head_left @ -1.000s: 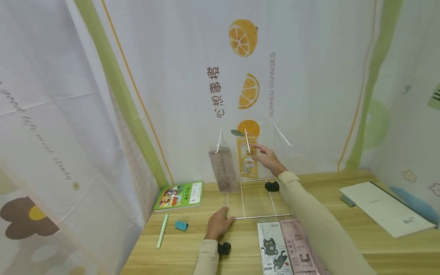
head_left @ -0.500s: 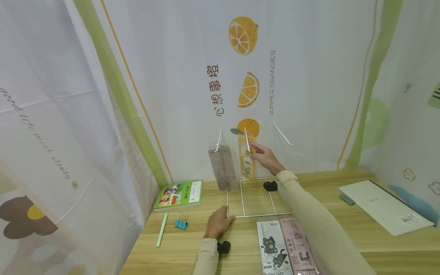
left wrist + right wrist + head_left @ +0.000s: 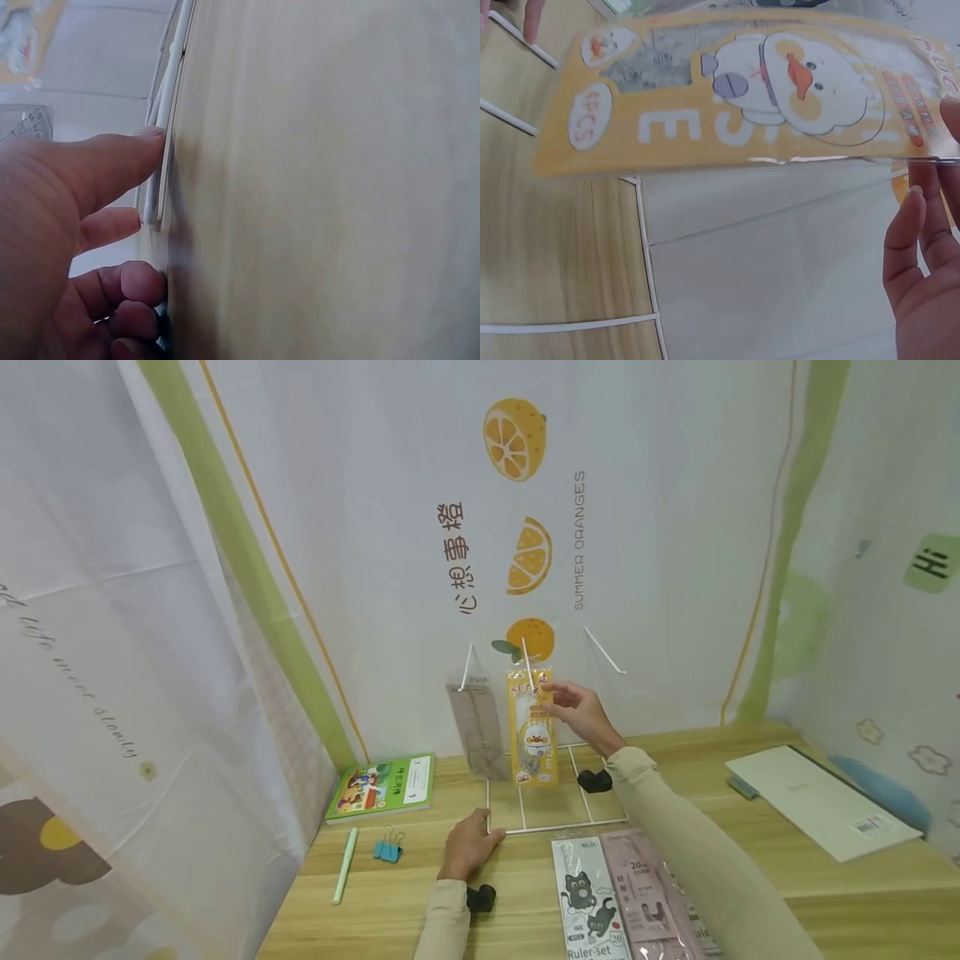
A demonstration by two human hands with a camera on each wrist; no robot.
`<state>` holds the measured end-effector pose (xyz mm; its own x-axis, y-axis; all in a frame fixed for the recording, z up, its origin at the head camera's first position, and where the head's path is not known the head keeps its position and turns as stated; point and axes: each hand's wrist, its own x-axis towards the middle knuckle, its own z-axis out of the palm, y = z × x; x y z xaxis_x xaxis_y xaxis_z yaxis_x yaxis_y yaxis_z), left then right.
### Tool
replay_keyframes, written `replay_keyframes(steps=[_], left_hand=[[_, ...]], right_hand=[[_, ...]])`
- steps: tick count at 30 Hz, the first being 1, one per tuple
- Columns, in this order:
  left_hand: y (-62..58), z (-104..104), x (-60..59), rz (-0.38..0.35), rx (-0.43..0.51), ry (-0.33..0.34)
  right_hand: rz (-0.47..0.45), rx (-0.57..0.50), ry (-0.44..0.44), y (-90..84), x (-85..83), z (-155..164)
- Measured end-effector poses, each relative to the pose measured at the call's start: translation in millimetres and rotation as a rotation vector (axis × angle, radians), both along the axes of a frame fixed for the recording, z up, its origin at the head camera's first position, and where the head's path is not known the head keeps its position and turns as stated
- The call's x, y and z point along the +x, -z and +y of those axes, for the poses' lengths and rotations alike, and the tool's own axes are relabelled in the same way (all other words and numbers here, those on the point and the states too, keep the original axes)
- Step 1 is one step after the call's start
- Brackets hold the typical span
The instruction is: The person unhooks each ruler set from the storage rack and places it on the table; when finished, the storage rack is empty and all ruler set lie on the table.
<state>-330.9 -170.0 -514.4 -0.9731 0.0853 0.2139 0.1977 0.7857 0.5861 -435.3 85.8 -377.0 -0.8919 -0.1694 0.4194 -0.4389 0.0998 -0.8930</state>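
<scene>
Between right thumb and fingers, my right hand (image 3: 585, 714) pinches the right edge of a yellow duck-print ruler-set packet (image 3: 535, 739). The packet is tilted, and the white middle hook (image 3: 528, 664) crosses in front of its top; I cannot tell whether its hole is still around the hook. The right wrist view shows the packet (image 3: 727, 97) close up, "4PCS" at its lower end. At the front left corner of a white wire rack (image 3: 558, 827), my left hand (image 3: 470, 847) holds the wire; in the left wrist view its thumb lies on the rack wire (image 3: 176, 60).
A grey see-through packet (image 3: 478, 735) hangs from the left hook. The right hook (image 3: 604, 650) sticks out bare. Ruler-set packets (image 3: 588, 902) lie in front. Around them are a green book (image 3: 382, 787), a pen (image 3: 346, 866), a teal binder clip (image 3: 387, 850) and a pale notepad (image 3: 817, 797).
The yellow packet has come forward and down in my right hand, its lower end now over the rack. My left hand stays at the rack's corner. The head view has shifted slightly.
</scene>
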Motion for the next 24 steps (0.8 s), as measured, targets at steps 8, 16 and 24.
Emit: replay_keyframes(steps=[8, 16, 24], left_hand=[[-0.7, 0, 2.3, 0.016, -0.004, 0.003], [0.6, 0, 2.3, 0.004, -0.009, 0.010], [-1.1, 1, -0.3, 0.025, -0.008, 0.003]], right_hand=[[0.109, 0.009, 0.008, 4.5, 12.8, 7], [0.168, 0.028, 0.014, 9.6, 29.5, 12], [0.259, 0.097, 0.012, 11.1, 45.7, 12]])
